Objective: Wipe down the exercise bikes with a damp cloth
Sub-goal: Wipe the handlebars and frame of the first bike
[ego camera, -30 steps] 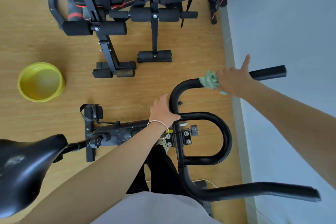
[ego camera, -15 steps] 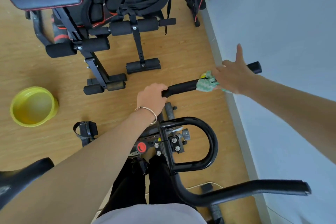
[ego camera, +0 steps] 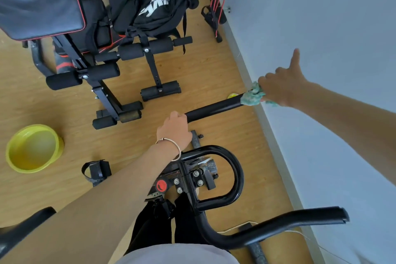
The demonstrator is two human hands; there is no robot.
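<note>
Nearest us, the saddle [ego camera: 21, 228] is poking in at btm left, and the near handle [ego camera: 300, 218] of the exercise bike [ego camera: 189, 180] is reaching out twd the wall [ego camera: 321, 28]. Just past it, the loop bar [ego camera: 236, 169] is curving round the clamp bolts, w/ a red knob [ego camera: 161, 185] beside them and a strapped pedal [ego camera: 96, 170] hanging left over the wood floor [ego camera: 203, 66]. We're gripping the inner end of the far handle [ego camera: 214, 108] w/ our left hand [ego camera: 174, 129], fingers curled round it, bracelet [ego camera: 179, 149] on the wrist. Further along the same bar, our right hand [ego camera: 280, 88] is clamping the green cloth [ego camera: 251, 97] onto the tube, fingers wrapped over it, thumb sticking straight out. Off left, a yellow basin [ego camera: 32, 148] is sitting on the floor; can't tell what's in it. Beyond, a weight bench [ego camera: 107, 70] is carrying a black bag [ego camera: 154, 4].
</note>
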